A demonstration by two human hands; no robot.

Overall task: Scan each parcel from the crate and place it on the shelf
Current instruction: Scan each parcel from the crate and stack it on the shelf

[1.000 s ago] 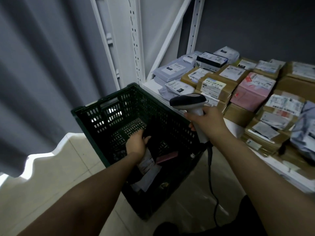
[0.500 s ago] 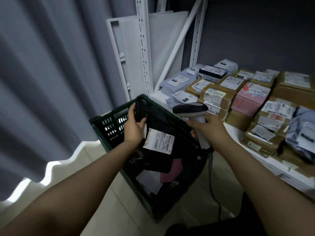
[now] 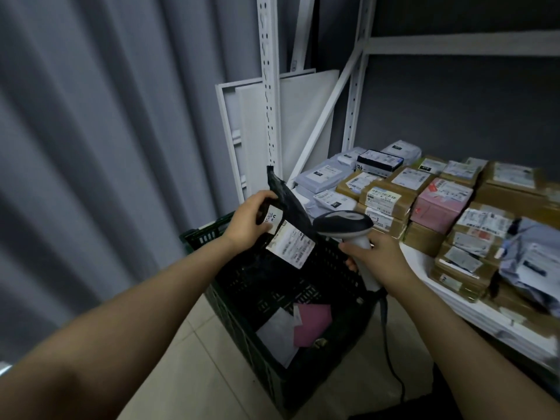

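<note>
My left hand (image 3: 247, 221) grips a black plastic parcel (image 3: 286, 204) with a white label, held up above the dark green crate (image 3: 303, 286). My right hand (image 3: 374, 257) holds a handheld scanner (image 3: 345, 225) by its white handle, its dark head close to the right of the parcel's label. In the crate lie a pink parcel (image 3: 313, 322) and a white one (image 3: 277, 331). The white shelf (image 3: 424, 269) on the right carries several labelled boxes and bags.
A grey curtain (image 3: 106, 147) hangs on the left. White shelf uprights (image 3: 271, 86) and a leaning white panel (image 3: 303, 116) stand behind the crate. The scanner's cable (image 3: 391, 359) runs down to the tiled floor (image 3: 197, 374). An upper shelf beam (image 3: 454, 45) crosses above the parcels.
My left hand has lifted the black parcel out of the crate and raised it beside the scanner. The view has tilted upward. My right hand kept hold of the scanner.
</note>
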